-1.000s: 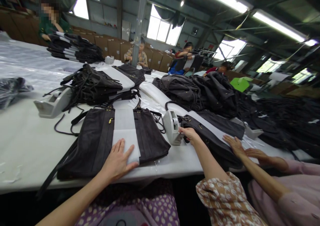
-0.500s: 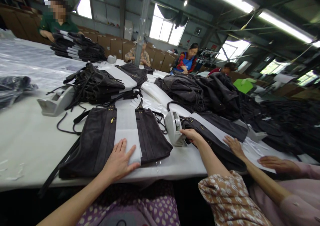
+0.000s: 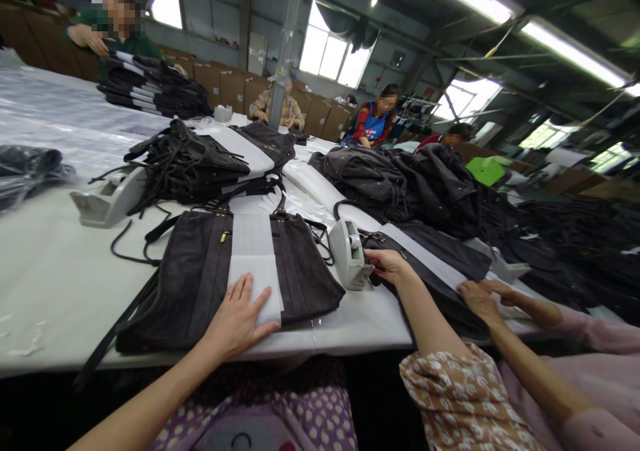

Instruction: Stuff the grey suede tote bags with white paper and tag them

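Observation:
A dark grey handbag (image 3: 195, 284) lies flat before me, its handles toward the far side. Around its middle runs a white paper strip (image 3: 253, 238), with one edge lapped over the other. My left hand (image 3: 245, 311) rests on the strip's near part, fingers spread and palm down. Just right of the bag stands a grey tape dispenser (image 3: 346, 254). The fingers of my right hand (image 3: 387, 264) are pinched at its cutting edge, on the end of the tape, which hardly shows.
A co-worker's hands (image 3: 483, 298) press a paper strip on another bag (image 3: 440, 251) at right. Stacked bags (image 3: 200, 164) and a second dispenser (image 3: 107, 198) are behind on the left. A heap of dark bags (image 3: 400, 178) lies at the back right. Other people work beyond.
My two hands have barely moved. The co-worker's hands at right have come together at the strip's near end. Far left, a person's hand has lifted from the stack.

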